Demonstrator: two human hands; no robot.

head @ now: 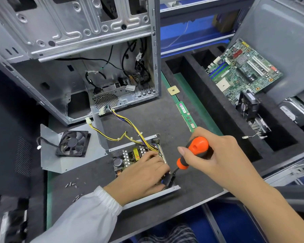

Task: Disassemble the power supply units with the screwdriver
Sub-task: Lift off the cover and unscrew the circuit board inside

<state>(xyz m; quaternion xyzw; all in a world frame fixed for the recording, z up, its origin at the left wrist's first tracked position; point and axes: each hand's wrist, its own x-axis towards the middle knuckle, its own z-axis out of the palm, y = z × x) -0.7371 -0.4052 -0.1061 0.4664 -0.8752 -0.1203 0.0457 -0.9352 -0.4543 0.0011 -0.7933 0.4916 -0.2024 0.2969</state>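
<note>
Orange and black in the handle, a rubber-gripped screwdriver [197, 148] sits clenched in the right hand [221, 155], thumb laid along the grip. Slants its thin shaft down toward the corner of the open grey sheet-metal power supply unit [128, 155] farthest from the tall grey steel tower case [68, 32]. Impossible to tell whether the tip is seated in a screw head, hidden as it is behind the fingers [162, 168] of the left hand [140, 174]. That hand curls over the circuit board and grips the same far corner. Lies flat on the dark mat, this unit, directly in front of the case, with the lid off.

To do the step well:

- Bring the shaft closer to upright before turning. At a slant like this, probably slips out and chews the head.
- Press down first, then turn slowly. Keep the push along the shaft, not sideways.
- Hold the unit firmly against the mat with the left hand, but draw the fingertips back from the tip, since a slip would likely land on them.
- Keep clear of the bundled yellow and black wires [112, 135] running from the board back toward the case.
- Lift each freed screw out and drop it with the small loose silver screws [71, 184] lying in front of the case, to the left, below the black square fan [73, 143] on its bent grey plate.
</note>
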